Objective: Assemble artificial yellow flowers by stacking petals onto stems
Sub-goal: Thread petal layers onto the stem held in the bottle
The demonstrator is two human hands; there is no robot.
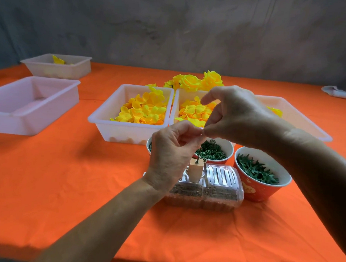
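Your left hand (171, 148) and right hand (229, 117) meet fingertip to fingertip, pinching something too small to identify, above the wooden block (195, 172) holding a green stem (198, 160) upright; petal trays (117, 121) sit just beyond, within reach.

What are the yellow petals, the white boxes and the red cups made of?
The yellow cupped petals look like thin fabric or foam with a matte finish: they show no shine and fine ribbing; which one is unclear. The white rectangular bins look like smooth, slightly see-through plastic, since the shapes inside glow faintly through the wall. The red round cups look like printed paper, with a thin white rim and matte sides.
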